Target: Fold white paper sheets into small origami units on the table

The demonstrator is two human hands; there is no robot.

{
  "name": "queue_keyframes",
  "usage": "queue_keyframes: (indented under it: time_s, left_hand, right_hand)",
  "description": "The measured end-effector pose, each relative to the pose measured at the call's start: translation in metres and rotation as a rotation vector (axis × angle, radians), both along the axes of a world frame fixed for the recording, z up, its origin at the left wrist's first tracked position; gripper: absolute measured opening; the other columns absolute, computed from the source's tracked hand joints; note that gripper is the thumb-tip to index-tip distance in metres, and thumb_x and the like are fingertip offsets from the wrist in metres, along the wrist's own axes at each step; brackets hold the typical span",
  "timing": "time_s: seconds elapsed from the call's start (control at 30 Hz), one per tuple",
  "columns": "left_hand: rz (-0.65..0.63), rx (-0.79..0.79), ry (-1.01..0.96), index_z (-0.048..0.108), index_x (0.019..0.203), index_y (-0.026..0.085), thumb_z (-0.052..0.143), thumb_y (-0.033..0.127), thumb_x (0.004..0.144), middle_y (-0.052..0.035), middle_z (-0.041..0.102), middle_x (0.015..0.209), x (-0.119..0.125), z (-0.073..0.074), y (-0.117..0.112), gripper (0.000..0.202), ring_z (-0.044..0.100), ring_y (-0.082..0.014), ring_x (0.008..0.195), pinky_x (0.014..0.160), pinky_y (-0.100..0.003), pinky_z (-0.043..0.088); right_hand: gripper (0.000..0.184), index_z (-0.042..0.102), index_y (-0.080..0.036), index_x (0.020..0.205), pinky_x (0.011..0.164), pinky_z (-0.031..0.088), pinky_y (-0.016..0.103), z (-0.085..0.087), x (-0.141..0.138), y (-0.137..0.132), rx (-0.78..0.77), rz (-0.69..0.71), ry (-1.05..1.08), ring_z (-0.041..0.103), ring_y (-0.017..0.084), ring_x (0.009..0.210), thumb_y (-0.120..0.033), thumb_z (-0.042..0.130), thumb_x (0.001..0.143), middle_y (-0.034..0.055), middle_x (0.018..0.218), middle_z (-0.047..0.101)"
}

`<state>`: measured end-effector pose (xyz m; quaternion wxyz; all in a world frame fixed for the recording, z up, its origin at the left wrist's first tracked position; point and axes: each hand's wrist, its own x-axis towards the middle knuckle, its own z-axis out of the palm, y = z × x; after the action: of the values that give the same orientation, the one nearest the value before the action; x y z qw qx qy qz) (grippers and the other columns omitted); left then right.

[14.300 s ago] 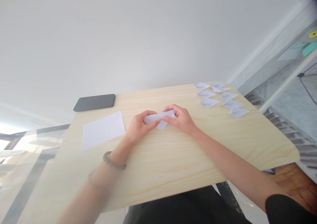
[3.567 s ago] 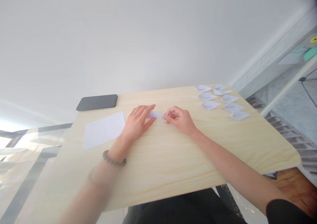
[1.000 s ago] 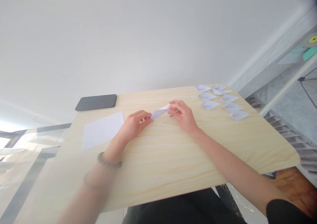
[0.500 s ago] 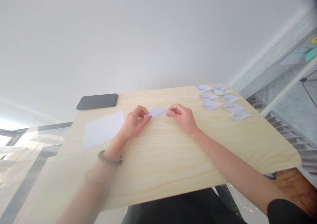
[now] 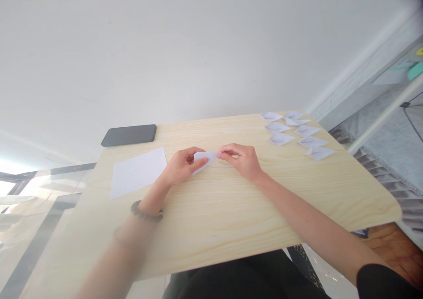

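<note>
A small folded piece of white paper (image 5: 203, 159) is held between both my hands just above the light wooden table (image 5: 231, 202). My left hand (image 5: 181, 167) pinches its left end, thumb on top and fingers curled under. Its right end is pinched by the fingertips of my right hand (image 5: 240, 159). A dark bead bracelet (image 5: 145, 212) circles my left wrist.
A flat white sheet (image 5: 139, 172) lies left of my hands. A dark phone (image 5: 129, 134) rests at the table's far left edge. Several folded white paper pieces (image 5: 297, 134) sit in rows at the far right corner. A white wall stands behind; a metal pole is at right.
The folded paper has come down from a raised, tilted hold to lie low near the table. Both hands moved closer together and lower; the paper looks more compact.
</note>
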<state>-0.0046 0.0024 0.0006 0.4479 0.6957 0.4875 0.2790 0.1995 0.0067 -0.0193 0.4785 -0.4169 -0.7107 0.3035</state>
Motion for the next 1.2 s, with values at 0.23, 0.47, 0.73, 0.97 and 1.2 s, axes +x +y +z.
queue_keyframes:
  time_s: [0.23,0.47,0.73,0.97,1.2]
  left_hand:
    - [0.057,-0.153,-0.060,0.066,0.080,0.015,0.059,0.049,0.071,-0.0031,0.063,0.071,0.008,0.010,-0.004,0.036,0.051,-0.0110,0.056,0.045,-0.019,0.035]
    - [0.025,-0.325,-0.082,0.069,0.073,0.016,0.061,0.046,0.070,-0.0008,0.058,0.058,-0.001,0.014,0.000,0.030,0.046,-0.0085,0.047,0.039,-0.018,0.031]
    - [-0.019,-0.364,-0.103,0.068,0.068,0.016,0.061,0.041,0.071,-0.0016,0.059,0.060,-0.005,0.016,0.003,0.026,0.047,-0.0083,0.048,0.040,-0.017,0.032]
    - [0.000,-0.319,-0.073,0.068,0.072,0.017,0.064,0.043,0.067,-0.0004,0.059,0.061,-0.003,0.011,0.004,0.027,0.047,-0.0086,0.050,0.042,-0.018,0.033]
    - [-0.011,-0.172,0.010,0.068,0.075,0.017,0.060,0.045,0.069,0.0010,0.058,0.062,0.003,0.009,-0.002,0.029,0.041,-0.0075,0.049,0.043,-0.019,0.028]
  right_hand:
    - [0.010,0.065,-0.022,0.080,0.052,0.049,0.017,0.001,-0.004,-0.003,0.201,0.094,-0.129,0.062,0.009,0.064,-0.028,0.059,0.078,-0.0018,0.074,0.068]
    - [0.012,0.065,-0.021,0.084,0.059,0.047,0.020,0.005,-0.004,-0.007,0.331,0.150,-0.211,0.061,0.009,0.063,-0.027,0.056,0.082,0.0004,0.076,0.068]
    - [0.010,0.063,-0.020,0.086,0.061,0.046,0.020,0.005,-0.005,-0.008,0.352,0.233,-0.199,0.059,0.008,0.066,-0.021,0.053,0.083,0.0003,0.077,0.067]
    - [0.009,0.059,-0.019,0.082,0.064,0.045,0.022,0.007,-0.006,-0.011,0.233,0.261,-0.189,0.058,0.009,0.068,-0.023,0.051,0.084,0.0009,0.076,0.065]
    - [0.006,0.051,-0.018,0.081,0.066,0.039,0.024,0.008,-0.006,-0.009,0.011,0.240,-0.303,0.048,0.009,0.060,-0.024,0.051,0.079,-0.0023,0.069,0.057]
